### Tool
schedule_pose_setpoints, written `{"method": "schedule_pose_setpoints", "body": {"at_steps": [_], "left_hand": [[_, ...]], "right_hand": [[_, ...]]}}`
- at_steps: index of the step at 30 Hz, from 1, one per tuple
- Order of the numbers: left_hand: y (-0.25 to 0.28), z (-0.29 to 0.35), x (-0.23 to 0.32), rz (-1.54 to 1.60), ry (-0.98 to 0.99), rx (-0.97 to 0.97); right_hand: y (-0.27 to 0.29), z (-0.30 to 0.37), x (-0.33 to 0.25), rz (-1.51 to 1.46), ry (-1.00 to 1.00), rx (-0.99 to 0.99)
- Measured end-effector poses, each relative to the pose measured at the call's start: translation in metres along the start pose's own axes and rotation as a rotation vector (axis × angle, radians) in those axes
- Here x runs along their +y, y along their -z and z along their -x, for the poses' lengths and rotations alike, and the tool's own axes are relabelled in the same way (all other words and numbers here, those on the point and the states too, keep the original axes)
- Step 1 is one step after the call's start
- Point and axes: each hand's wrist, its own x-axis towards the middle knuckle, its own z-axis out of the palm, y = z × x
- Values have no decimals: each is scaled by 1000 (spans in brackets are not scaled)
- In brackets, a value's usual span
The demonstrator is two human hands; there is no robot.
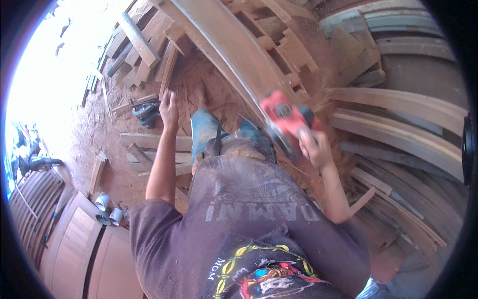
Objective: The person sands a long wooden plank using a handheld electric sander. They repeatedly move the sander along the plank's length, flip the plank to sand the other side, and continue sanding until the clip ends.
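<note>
My right hand (314, 148) is wrapped round the rear handle of a red power planer (286, 110), which is slightly blurred. The planer is at the near right end of a long wooden board (234, 45) that runs up to the far left; whether its sole touches the wood I cannot make out. My left hand (169, 105) is raised to the left of the board, its fingers up and slightly apart, with nothing seen in them. Close to it are a thin wooden strip (168, 70) and, on the ground, a dark teal power tool (146, 113).
Long planks (398, 107) are stacked on the right, close to my right arm. Offcuts (137, 40) lie at the far left, and cut wood pieces (286, 42) beyond the board. Wooden panels (74, 234) and white cylinders (115, 215) are at the near left. Sawdust covers the ground.
</note>
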Motion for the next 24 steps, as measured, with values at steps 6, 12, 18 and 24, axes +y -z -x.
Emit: {"method": "schedule_pose_setpoints", "body": {"at_steps": [6, 12, 18, 24], "left_hand": [[-3, 92, -31, 186, 406, 12], [-17, 39, 34, 177, 57, -11], [-98, 22, 160, 21, -149, -214], [-138, -12, 143, -329, -370, -253]], "right_hand": [[20, 98, 60, -34, -184, 88], [-16, -71, -37, 12, 116, 6], [-15, -202, -134, -95, 170, 10], [23, -79, -40, 3, 211, -36]]}}
